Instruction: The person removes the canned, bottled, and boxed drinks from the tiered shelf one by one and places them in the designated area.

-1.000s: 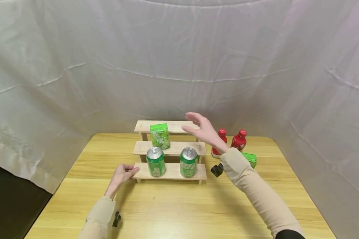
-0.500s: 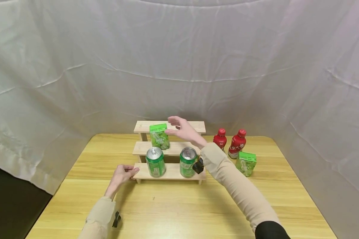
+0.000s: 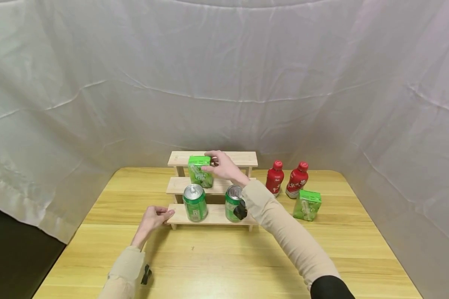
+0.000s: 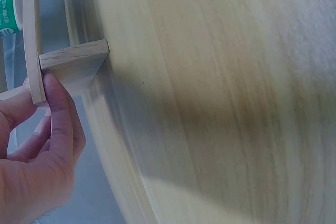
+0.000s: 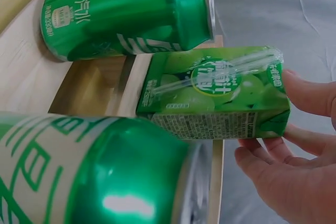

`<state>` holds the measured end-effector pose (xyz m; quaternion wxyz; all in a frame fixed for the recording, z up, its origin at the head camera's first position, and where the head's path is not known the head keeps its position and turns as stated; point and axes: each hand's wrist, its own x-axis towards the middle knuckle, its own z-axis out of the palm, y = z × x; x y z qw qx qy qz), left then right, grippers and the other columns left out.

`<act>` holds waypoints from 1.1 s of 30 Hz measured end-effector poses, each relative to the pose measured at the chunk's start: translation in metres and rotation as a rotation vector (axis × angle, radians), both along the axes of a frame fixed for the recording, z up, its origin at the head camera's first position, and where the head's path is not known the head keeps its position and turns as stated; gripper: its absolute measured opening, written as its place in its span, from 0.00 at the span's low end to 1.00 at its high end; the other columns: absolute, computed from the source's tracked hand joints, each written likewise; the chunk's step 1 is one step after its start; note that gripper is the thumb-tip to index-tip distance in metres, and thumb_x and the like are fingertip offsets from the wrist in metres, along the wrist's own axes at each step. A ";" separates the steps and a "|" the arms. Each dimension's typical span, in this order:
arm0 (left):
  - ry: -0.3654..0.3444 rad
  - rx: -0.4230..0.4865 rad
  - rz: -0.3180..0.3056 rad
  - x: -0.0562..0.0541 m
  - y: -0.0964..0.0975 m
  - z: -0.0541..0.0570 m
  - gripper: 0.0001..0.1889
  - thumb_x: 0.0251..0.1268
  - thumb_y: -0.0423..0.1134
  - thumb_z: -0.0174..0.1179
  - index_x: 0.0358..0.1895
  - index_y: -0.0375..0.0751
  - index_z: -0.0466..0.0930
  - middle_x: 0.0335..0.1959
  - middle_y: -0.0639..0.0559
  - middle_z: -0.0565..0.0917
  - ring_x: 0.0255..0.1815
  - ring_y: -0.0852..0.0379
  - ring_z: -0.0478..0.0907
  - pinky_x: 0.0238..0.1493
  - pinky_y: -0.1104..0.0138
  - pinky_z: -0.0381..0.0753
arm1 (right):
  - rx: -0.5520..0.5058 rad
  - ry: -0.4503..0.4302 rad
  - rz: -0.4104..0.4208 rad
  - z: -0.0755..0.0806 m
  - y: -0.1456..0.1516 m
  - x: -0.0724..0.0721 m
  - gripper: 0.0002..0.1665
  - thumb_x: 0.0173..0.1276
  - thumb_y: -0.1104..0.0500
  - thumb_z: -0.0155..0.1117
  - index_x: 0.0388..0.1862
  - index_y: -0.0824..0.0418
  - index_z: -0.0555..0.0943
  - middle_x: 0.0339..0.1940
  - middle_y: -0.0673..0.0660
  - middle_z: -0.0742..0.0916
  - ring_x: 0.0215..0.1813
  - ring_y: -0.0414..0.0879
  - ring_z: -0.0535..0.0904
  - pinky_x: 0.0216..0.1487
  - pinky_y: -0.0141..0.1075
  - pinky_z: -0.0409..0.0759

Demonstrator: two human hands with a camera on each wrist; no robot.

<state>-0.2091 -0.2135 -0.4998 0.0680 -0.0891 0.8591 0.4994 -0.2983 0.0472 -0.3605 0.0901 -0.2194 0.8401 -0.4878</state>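
A three-step wooden shelf (image 3: 213,214) stands on the table. My left hand (image 3: 154,219) pinches the left end of its lowest step; in the left wrist view the fingers (image 4: 59,111) lie under the board's end. A green juice box (image 3: 200,171) with a straw on its front stands upright on the middle step. My right hand (image 3: 224,167) holds this box near its top right, thumb on the front and fingers behind, as the right wrist view shows. On the lowest step stand two green soda cans, one left (image 3: 195,202) and one right (image 3: 232,204), the latter partly hidden by the wrist camera.
Right of the shelf stand two red bottles with red caps, one nearer the shelf (image 3: 275,179) and one farther right (image 3: 297,181). A second green juice box (image 3: 307,205) stands in front of them. A pale curtain (image 3: 224,83) surrounds the wooden table (image 3: 217,265).
My right hand has moved left and slightly down from above the shelf's right side and has taken hold of the juice box. My left hand has stayed at the shelf's end.
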 end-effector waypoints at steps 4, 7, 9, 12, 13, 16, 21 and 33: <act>0.000 -0.004 -0.004 0.000 0.000 0.000 0.23 0.69 0.38 0.63 0.54 0.18 0.77 0.45 0.28 0.86 0.35 0.58 0.83 0.44 0.61 0.86 | 0.056 0.031 -0.031 -0.002 -0.002 0.000 0.30 0.70 0.62 0.67 0.68 0.71 0.71 0.62 0.69 0.80 0.64 0.61 0.80 0.63 0.44 0.82; 0.001 0.000 -0.005 0.000 0.000 0.000 0.23 0.70 0.38 0.63 0.55 0.17 0.77 0.44 0.28 0.86 0.34 0.58 0.83 0.44 0.61 0.86 | 0.085 0.059 -0.053 -0.002 -0.004 0.000 0.28 0.70 0.61 0.67 0.65 0.70 0.73 0.60 0.68 0.81 0.61 0.60 0.82 0.60 0.42 0.84; 0.004 0.004 -0.006 0.000 0.000 -0.001 0.23 0.70 0.38 0.63 0.54 0.17 0.77 0.44 0.29 0.86 0.34 0.59 0.82 0.44 0.61 0.86 | 0.099 0.079 -0.062 -0.002 -0.006 0.001 0.26 0.70 0.61 0.67 0.64 0.70 0.73 0.59 0.68 0.82 0.60 0.60 0.83 0.59 0.42 0.84; 0.004 0.009 -0.005 0.000 0.000 -0.001 0.22 0.70 0.38 0.63 0.54 0.17 0.77 0.43 0.29 0.86 0.34 0.59 0.82 0.44 0.61 0.86 | 0.099 0.093 -0.075 -0.002 -0.006 0.003 0.24 0.71 0.62 0.66 0.62 0.69 0.75 0.57 0.68 0.83 0.58 0.60 0.83 0.57 0.41 0.85; 0.004 0.005 -0.005 0.000 0.000 0.000 0.22 0.70 0.39 0.63 0.54 0.18 0.77 0.43 0.30 0.86 0.34 0.59 0.82 0.44 0.61 0.86 | 0.098 0.100 -0.080 -0.003 -0.007 0.003 0.23 0.71 0.62 0.65 0.61 0.69 0.75 0.57 0.68 0.83 0.57 0.59 0.83 0.56 0.41 0.85; 0.003 -0.006 -0.003 0.000 0.000 0.000 0.23 0.70 0.39 0.63 0.54 0.18 0.78 0.43 0.30 0.86 0.36 0.57 0.82 0.45 0.61 0.85 | 0.096 0.132 -0.103 -0.003 -0.004 0.006 0.21 0.72 0.62 0.64 0.61 0.68 0.76 0.56 0.66 0.82 0.57 0.58 0.83 0.56 0.42 0.85; 0.004 -0.009 -0.009 0.001 0.000 0.001 0.23 0.70 0.40 0.63 0.54 0.18 0.78 0.44 0.29 0.86 0.37 0.56 0.83 0.46 0.61 0.85 | 0.042 0.196 -0.171 -0.002 0.008 0.013 0.22 0.71 0.61 0.66 0.61 0.65 0.77 0.60 0.64 0.81 0.60 0.59 0.81 0.60 0.46 0.83; 0.018 -0.002 -0.009 0.002 0.001 0.002 0.22 0.70 0.39 0.63 0.52 0.18 0.78 0.40 0.31 0.87 0.34 0.57 0.82 0.43 0.61 0.86 | -0.222 0.353 -0.304 -0.012 0.061 0.032 0.20 0.70 0.68 0.64 0.60 0.67 0.75 0.56 0.67 0.80 0.61 0.64 0.80 0.55 0.50 0.85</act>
